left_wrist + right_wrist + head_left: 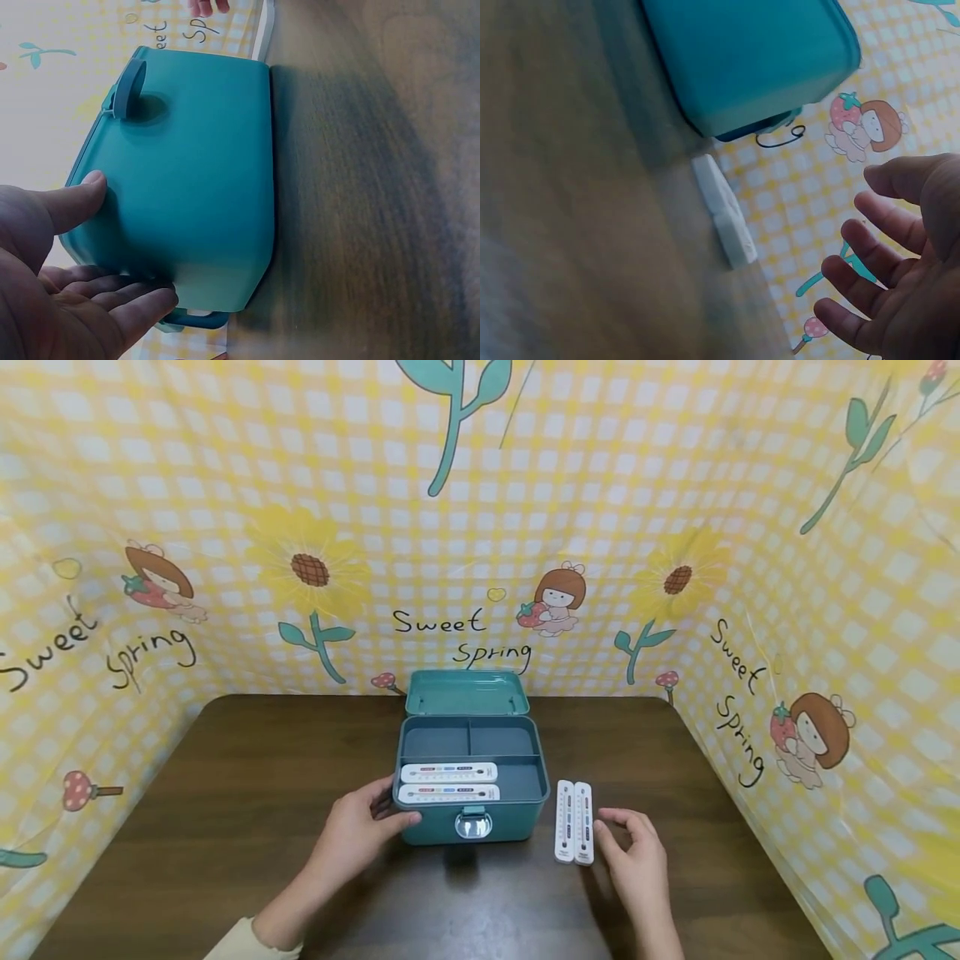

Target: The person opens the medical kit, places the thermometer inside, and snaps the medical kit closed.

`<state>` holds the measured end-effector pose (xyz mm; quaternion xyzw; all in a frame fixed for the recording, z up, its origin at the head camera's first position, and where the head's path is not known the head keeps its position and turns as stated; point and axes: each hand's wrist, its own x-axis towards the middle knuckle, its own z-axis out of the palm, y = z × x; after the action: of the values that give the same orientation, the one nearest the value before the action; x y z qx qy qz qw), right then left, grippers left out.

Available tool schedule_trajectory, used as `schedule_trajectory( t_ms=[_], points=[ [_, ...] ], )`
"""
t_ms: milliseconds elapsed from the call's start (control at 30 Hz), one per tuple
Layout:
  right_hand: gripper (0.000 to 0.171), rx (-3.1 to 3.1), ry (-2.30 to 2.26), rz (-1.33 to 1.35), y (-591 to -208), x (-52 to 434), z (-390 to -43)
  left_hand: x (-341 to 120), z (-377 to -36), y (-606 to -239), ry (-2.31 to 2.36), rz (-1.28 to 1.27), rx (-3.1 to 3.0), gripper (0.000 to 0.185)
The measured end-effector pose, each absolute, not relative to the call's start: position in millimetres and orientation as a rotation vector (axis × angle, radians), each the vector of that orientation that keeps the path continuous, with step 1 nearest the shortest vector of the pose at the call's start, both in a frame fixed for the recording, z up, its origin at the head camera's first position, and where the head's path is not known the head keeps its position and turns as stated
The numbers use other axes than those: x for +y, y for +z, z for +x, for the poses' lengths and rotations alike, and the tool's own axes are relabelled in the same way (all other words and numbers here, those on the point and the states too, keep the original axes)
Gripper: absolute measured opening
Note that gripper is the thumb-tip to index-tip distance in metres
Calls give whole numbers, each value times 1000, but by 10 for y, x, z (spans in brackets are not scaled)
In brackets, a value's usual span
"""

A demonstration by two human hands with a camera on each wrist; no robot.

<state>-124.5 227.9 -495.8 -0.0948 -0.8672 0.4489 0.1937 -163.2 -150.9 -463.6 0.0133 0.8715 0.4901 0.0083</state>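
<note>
Left hand (358, 832) cupped against front-left corner of open teal box (471, 817), thumb and fingers relaxed on its wall. Right hand (637, 857) loose, fingers apart, just beside two white thermometers (573, 822) on table (225, 793). Two more thermometers (448, 782) inside box.

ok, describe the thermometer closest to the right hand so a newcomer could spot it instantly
Start at the open teal box in the middle of the brown table. Just right of it, two white thermometers lie side by side on the tabletop, long ends pointing toward the person. The wanted thermometer is the right-hand one of that pair, next to the right hand; two others rest inside the box.
</note>
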Motion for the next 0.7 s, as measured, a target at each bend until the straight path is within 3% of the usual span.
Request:
schedule_trajectory(
  t_ms=[700],
  points=[
    [28,-2589,1089,-381,-5182,2258,-1244,-1528,-1614,-4624,1527,39,2707,85]
  ],
)
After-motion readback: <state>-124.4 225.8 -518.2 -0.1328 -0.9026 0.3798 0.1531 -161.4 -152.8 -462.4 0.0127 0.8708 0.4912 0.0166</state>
